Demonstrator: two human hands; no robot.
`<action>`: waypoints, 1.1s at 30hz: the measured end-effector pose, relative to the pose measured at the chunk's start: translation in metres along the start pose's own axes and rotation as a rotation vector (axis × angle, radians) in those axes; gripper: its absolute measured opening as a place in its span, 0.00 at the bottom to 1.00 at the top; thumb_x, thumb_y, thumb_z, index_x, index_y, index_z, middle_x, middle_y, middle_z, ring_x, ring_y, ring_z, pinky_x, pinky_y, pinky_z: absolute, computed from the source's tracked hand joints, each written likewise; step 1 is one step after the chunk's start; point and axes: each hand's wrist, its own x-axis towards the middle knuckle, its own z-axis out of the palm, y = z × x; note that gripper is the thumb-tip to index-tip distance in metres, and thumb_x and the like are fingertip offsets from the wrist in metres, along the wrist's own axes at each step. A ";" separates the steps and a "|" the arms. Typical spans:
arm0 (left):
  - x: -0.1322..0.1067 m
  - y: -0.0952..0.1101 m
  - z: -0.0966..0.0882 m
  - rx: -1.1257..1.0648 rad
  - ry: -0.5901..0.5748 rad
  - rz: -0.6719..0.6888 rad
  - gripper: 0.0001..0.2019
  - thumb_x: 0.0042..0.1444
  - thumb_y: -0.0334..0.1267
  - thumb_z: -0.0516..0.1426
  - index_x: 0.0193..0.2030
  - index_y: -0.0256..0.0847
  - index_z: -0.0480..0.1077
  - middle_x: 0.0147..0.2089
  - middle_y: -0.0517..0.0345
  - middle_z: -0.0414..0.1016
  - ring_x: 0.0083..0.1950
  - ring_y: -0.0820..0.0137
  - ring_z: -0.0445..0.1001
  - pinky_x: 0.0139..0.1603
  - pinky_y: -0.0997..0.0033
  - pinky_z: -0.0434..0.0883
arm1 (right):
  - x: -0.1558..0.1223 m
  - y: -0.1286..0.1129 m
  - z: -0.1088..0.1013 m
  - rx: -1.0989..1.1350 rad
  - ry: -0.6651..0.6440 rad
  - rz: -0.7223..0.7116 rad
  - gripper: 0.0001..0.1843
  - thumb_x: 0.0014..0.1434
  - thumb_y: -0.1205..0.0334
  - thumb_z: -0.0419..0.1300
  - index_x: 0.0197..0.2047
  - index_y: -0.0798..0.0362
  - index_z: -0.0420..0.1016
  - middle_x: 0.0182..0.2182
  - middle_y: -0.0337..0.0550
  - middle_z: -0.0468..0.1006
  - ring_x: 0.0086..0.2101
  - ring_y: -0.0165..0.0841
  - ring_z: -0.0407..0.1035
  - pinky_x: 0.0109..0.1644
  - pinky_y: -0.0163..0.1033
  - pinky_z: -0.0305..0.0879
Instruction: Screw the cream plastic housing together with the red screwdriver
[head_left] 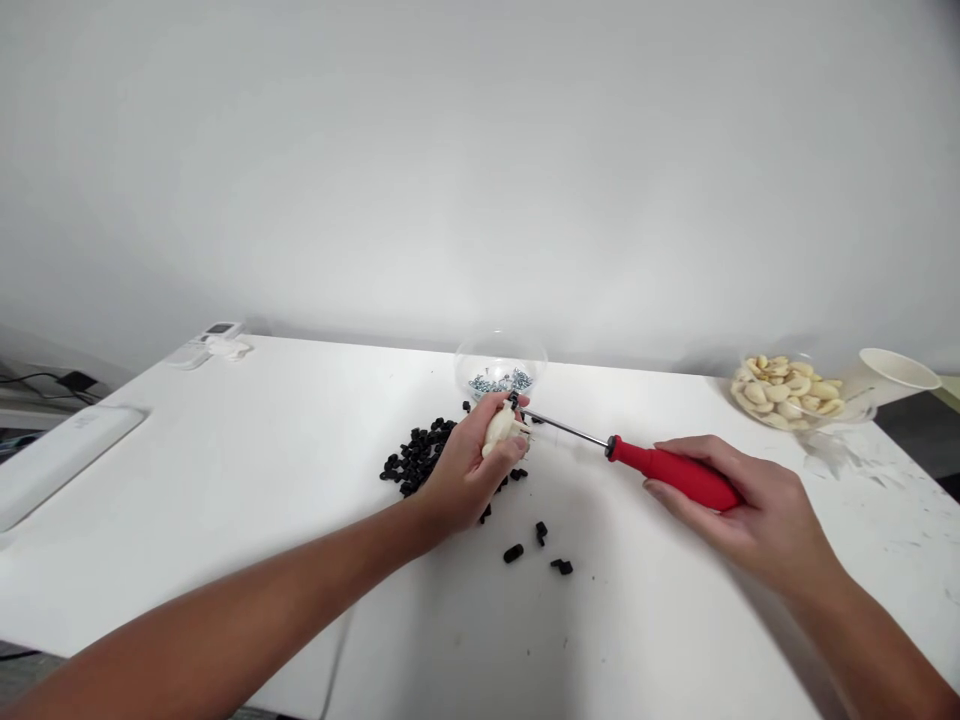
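Observation:
My left hand [469, 455] is closed around a small cream-coloured plastic part [501, 430], with a small black piece [513, 399] at its top. In my right hand [757, 500] is a screwdriver [675, 472] with a red handle, its metal shaft pointing left. The shaft's tip meets the black piece at my left fingertips; a screw there is too small to make out. A pile of small black plastic pieces [414, 458] lies beside and partly behind my left hand. Several loose ones, among them a black piece [513, 553], lie nearer to me.
Behind my left hand stands a clear bowl [500, 352] of small screws. To the right, a clear bowl [870, 412] holds many cream-coloured parts [787, 388], beside a paper cup [896, 372]. A long white object [67, 460] and a white device [206, 345] are at the left edge.

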 end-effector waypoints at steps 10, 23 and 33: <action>-0.002 -0.007 -0.007 0.214 -0.008 0.507 0.29 0.60 0.32 0.56 0.68 0.43 0.59 0.55 0.47 0.68 0.47 0.62 0.70 0.44 0.63 0.73 | 0.007 0.017 -0.004 0.851 -0.568 0.716 0.25 0.70 0.39 0.58 0.36 0.53 0.77 0.16 0.31 0.56 0.21 0.26 0.41 0.26 0.37 0.37; 0.003 -0.003 -0.003 0.014 0.013 0.074 0.18 0.73 0.46 0.53 0.65 0.43 0.64 0.46 0.55 0.70 0.36 0.70 0.66 0.36 0.69 0.66 | 0.009 -0.003 -0.002 0.384 -0.186 0.335 0.16 0.60 0.49 0.72 0.47 0.43 0.78 0.34 0.37 0.74 0.30 0.32 0.63 0.30 0.36 0.57; 0.003 -0.003 -0.004 -0.025 0.026 0.026 0.15 0.69 0.40 0.51 0.60 0.41 0.68 0.39 0.59 0.67 0.36 0.69 0.62 0.37 0.68 0.62 | -0.002 0.000 0.009 -0.164 0.159 -0.407 0.14 0.63 0.59 0.71 0.52 0.45 0.79 0.33 0.38 0.85 0.24 0.30 0.70 0.30 0.39 0.67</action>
